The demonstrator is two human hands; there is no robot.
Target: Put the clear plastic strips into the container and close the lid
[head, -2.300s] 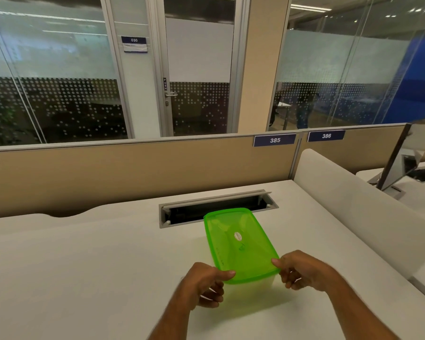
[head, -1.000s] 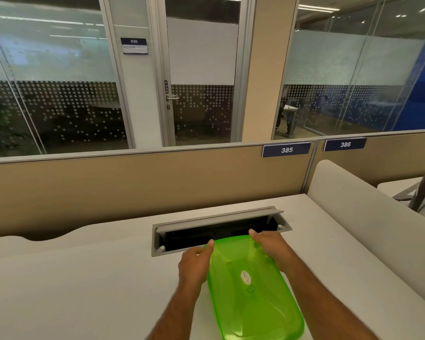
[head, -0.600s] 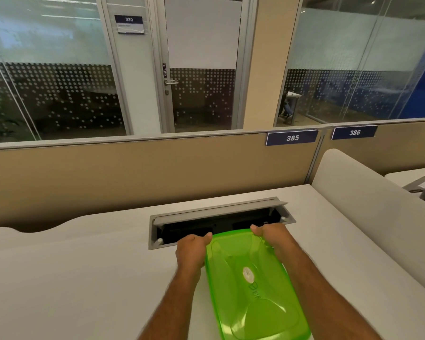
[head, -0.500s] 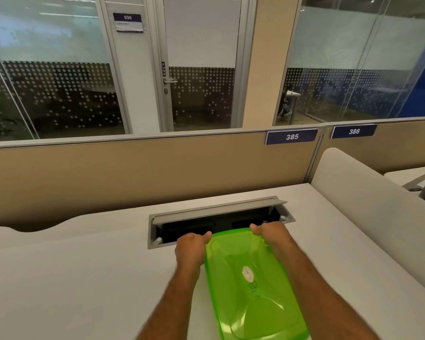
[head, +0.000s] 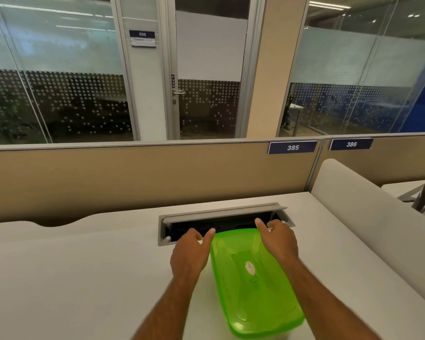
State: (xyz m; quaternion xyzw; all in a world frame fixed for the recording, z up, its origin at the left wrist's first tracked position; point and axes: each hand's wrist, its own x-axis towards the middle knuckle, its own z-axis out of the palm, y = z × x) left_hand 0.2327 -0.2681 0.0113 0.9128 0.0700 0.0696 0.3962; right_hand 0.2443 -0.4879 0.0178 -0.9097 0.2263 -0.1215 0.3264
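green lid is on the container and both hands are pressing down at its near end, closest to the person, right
Not quite. The green lid is on the container, but the left hand and right hand are at its far end, beside the open cable slot in the desk, not the near end. The head view shows this; the near end has no hand on it.

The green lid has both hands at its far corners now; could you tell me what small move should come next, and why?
Probably press down on the far corners to seat the green lid. The left hand and right hand both sit at its far edge near the cable tray, and the lid already covers the container.
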